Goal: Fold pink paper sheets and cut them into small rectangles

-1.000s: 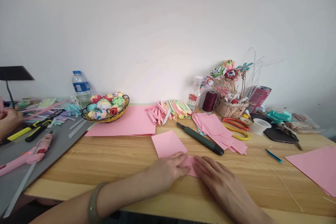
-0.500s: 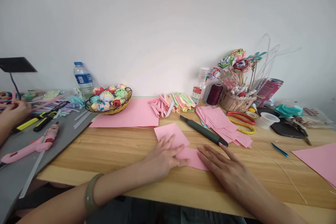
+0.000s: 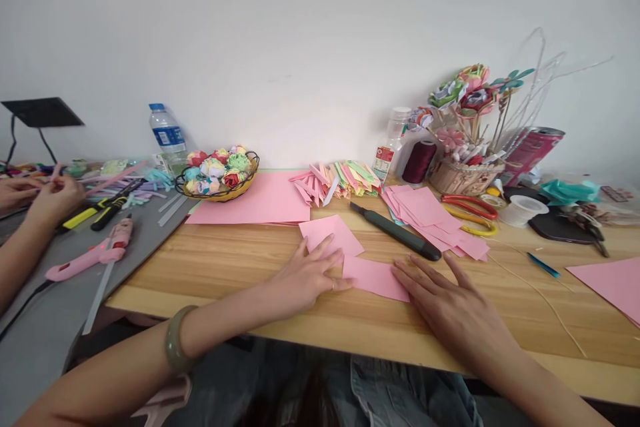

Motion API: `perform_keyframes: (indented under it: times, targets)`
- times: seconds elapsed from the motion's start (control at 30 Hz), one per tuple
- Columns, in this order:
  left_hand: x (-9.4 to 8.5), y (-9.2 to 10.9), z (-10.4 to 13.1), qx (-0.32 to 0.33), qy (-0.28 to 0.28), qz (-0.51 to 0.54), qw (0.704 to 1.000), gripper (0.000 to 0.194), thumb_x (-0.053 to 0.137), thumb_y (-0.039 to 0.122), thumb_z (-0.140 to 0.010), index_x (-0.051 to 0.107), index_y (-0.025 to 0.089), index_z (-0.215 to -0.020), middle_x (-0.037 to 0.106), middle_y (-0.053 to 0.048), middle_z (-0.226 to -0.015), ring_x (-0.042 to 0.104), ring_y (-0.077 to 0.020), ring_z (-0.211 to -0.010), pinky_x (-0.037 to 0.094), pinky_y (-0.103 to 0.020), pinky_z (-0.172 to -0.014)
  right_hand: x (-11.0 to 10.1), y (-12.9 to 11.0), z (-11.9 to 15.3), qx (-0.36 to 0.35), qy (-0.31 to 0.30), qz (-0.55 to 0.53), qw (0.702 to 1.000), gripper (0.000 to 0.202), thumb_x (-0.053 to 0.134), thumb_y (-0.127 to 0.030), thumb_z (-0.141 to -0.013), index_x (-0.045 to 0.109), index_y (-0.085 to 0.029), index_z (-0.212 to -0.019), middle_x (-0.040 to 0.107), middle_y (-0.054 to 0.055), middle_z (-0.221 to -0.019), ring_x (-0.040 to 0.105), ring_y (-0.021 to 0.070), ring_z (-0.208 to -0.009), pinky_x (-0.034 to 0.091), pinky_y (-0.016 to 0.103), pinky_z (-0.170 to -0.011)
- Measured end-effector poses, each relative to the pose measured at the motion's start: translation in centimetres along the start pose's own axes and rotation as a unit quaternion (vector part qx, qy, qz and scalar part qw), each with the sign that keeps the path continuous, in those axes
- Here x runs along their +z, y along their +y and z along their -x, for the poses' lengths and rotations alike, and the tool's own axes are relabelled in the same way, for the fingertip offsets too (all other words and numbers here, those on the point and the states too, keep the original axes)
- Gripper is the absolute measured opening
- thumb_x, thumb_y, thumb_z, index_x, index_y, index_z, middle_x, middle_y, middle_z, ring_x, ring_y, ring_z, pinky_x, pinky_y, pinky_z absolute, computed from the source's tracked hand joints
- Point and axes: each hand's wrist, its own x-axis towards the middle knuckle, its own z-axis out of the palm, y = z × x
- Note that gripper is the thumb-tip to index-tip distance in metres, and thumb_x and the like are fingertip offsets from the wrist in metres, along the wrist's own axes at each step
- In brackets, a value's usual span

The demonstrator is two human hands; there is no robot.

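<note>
A pink paper rectangle (image 3: 376, 278) lies flat on the wooden table between my hands. My left hand (image 3: 313, 277) has its fingers spread, with the thumb at the rectangle's left edge and other fingertips on a pink paper square (image 3: 333, 235) just behind it. Flat on the rectangle's right end rest the fingertips of my right hand (image 3: 447, 297), its fingers apart. Behind that hand, a dark green utility knife (image 3: 400, 233) lies diagonally. A stack of pink paper pieces (image 3: 430, 217) is beyond the knife.
Paper flowers fill a yellow basket (image 3: 220, 193) on large pink sheets (image 3: 280, 203). Folded strips (image 3: 340, 180), a bottle (image 3: 393, 140) and a flower pot (image 3: 470, 177) stand behind. A pink glue gun (image 3: 93, 257) lies left, near another person's hands (image 3: 55, 200).
The camera view has shifted, so the table's things appear higher and further right. My left hand has drawn slightly away from the rectangle, showing more of its left end.
</note>
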Motion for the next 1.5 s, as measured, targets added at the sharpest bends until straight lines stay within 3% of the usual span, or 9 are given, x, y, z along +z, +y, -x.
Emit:
perform_keyframes:
  times: [0.17, 0.37, 0.5, 0.63, 0.8, 0.93, 1.17, 1.3, 1.5]
  targets:
    - [-0.4, -0.3, -0.4, 0.022, 0.035, 0.029, 0.999, 0.055, 0.041, 0.0, -0.078, 0.055, 0.035, -0.118, 0.044, -0.007, -0.133, 0.023, -0.0304, -0.13, 0.021, -0.058, -0.097, -0.5, 1.1, 1.4, 0.012, 0.004, 0.002, 1.0, 0.039, 0.034, -0.011, -0.084, 0.058, -0.016, -0.114, 0.059, 0.007, -0.12, 0.052, 0.0238, -0.112, 0.03, 0.049, -0.099]
    - [-1.5, -0.3, -1.8, 0.028, 0.065, 0.112, 0.991, 0.045, 0.039, 0.003, -0.084, 0.067, 0.034, -0.101, 0.055, -0.005, -0.108, 0.042, -0.0194, -0.101, 0.037, -0.036, -0.09, -1.4, 3.1, 0.0, 0.1, 0.042, -0.035, 0.993, 0.03, 0.037, -0.023, -0.089, 0.064, -0.017, -0.102, 0.066, 0.005, -0.108, 0.061, 0.0192, -0.096, 0.048, 0.033, -0.08]
    - [-1.4, 0.1, -3.1, -0.031, 0.092, 0.184, 0.978, 0.023, 0.052, 0.013, -0.083, 0.07, 0.024, -0.092, 0.059, -0.005, -0.097, 0.045, -0.0186, -0.099, 0.04, -0.031, -0.088, -0.2, 3.9, -3.1, 0.15, -0.028, -0.037, 0.988, 0.035, 0.039, -0.027, -0.089, 0.055, -0.013, -0.117, 0.061, 0.01, -0.115, 0.056, 0.023, -0.104, 0.046, 0.037, -0.084]
    - [-0.8, 0.2, -4.6, -0.113, 0.128, 0.283, 0.944, 0.008, 0.062, 0.015, -0.075, 0.069, 0.017, -0.079, 0.062, -0.003, -0.084, 0.055, -0.016, -0.085, 0.045, -0.027, -0.079, 1.5, 4.3, -4.9, 0.142, -0.071, -0.041, 0.987, 0.034, 0.042, -0.026, -0.087, 0.055, -0.011, -0.115, 0.063, 0.012, -0.108, 0.058, 0.0231, -0.099, 0.046, 0.035, -0.082]
    - [-1.8, -1.7, -6.6, -0.144, 0.119, 0.394, 0.9, 0.02, 0.053, -0.003, -0.067, 0.064, 0.012, -0.076, 0.065, -0.002, -0.08, 0.059, -0.0113, -0.071, 0.047, -0.021, -0.067, 1.8, 4.5, -5.2, 0.148, -0.092, -0.032, 0.984, 0.036, 0.042, -0.019, -0.084, 0.051, -0.009, -0.117, 0.063, 0.012, -0.099, 0.06, 0.0226, -0.087, 0.047, 0.032, -0.071]
    - [-3.4, -3.7, -8.5, -0.079, 0.065, 0.357, 0.929, 0.026, 0.047, -0.002, -0.071, 0.067, 0.011, -0.08, 0.068, -0.003, -0.082, 0.061, -0.0124, -0.075, 0.047, -0.022, -0.07, 0.8, 4.7, -4.5, 0.176, -0.099, -0.022, 0.979, 0.041, 0.041, -0.022, -0.083, 0.047, -0.01, -0.122, 0.06, 0.012, -0.103, 0.061, 0.0208, -0.073, 0.046, 0.03, -0.058]
    - [-2.2, -5.1, -9.8, -0.065, 0.143, 0.241, 0.958, 0.028, 0.047, 0.001, -0.076, 0.068, 0.014, -0.091, 0.062, -0.005, -0.112, 0.057, -0.0152, -0.102, 0.042, -0.028, -0.092, -0.1, 6.4, -0.1, 0.202, -0.052, -0.107, 0.972, 0.041, 0.038, -0.033, -0.087, 0.048, -0.017, -0.123, 0.058, 0.01, -0.1, 0.061, 0.0188, -0.074, 0.049, 0.03, -0.063]
    - [-2.0, -4.2, -7.7, -0.029, 0.076, 0.18, 0.98, 0.026, 0.045, 0.014, -0.086, 0.064, 0.015, -0.104, 0.062, -0.003, -0.115, 0.051, -0.0144, -0.114, 0.035, -0.027, -0.1, -1.5, 6.2, 2.4, 0.204, -0.022, -0.147, 0.968, 0.045, 0.038, -0.043, -0.088, 0.045, -0.023, -0.128, 0.062, 0.009, -0.096, 0.063, 0.0209, -0.081, 0.051, 0.03, -0.065]
    - [-1.0, -3.1, -5.6, 0.007, -0.022, 0.108, 0.994, 0.042, 0.036, 0.032, -0.094, 0.036, 0.021, -0.134, 0.037, -0.004, -0.14, 0.026, -0.0167, -0.132, 0.018, -0.037, -0.108, -4.7, 2.4, 4.1, 0.114, -0.017, -0.188, 0.975, 0.047, 0.038, -0.032, -0.09, 0.033, -0.033, -0.137, 0.067, 0.002, -0.101, 0.066, 0.018, -0.085, 0.054, 0.021, -0.059]
